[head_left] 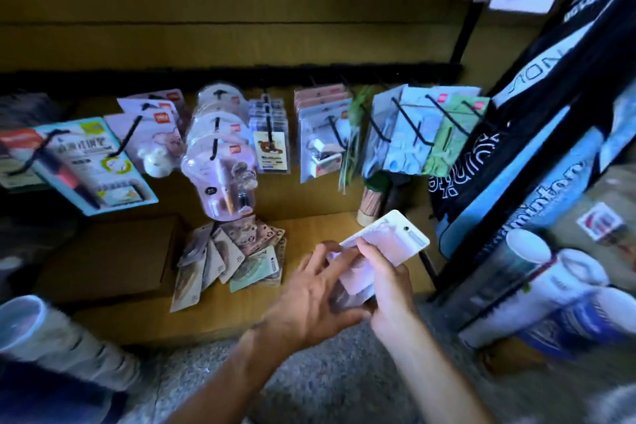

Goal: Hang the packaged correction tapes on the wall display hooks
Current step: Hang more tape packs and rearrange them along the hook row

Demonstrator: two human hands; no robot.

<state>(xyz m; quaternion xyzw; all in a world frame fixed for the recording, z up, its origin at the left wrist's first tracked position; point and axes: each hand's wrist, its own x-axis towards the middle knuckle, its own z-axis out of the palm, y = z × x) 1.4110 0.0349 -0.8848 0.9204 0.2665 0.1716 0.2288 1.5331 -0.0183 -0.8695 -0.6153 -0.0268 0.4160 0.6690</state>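
Just above the front edge of the low wooden surface (309,313), both hands are working a small stack of pale pink-and-white carded correction tape packs (382,244). The right hand (385,282) is curling its fingers and thumb around the lower part of the stack, while the left hand (309,293) is reaching in from the side with fingers spread, its fingertips touching the near edge of the packs; whether it is actually pinching one cannot be told through the motion blur. The top card's hang hole is pointing up and away, towards the wall, but is not yet on any hook.

Further back on the same surface, a loose fan of brown and green carded packs (234,262) is lying unhung, which suggests a good share of the job is still waiting. Behind it, the row of black wire display hooks (409,127) is already carrying stock: light blue and green carded packs (430,134) to the right, clear pink blister packs (220,162) in the middle, a bear-printed card pack (270,148) beside them, and a turquoise pen card (93,165) at far left. A black printed racket bag (516,134) is leaning at right. Judging by this, hanging is under way but far from finished.
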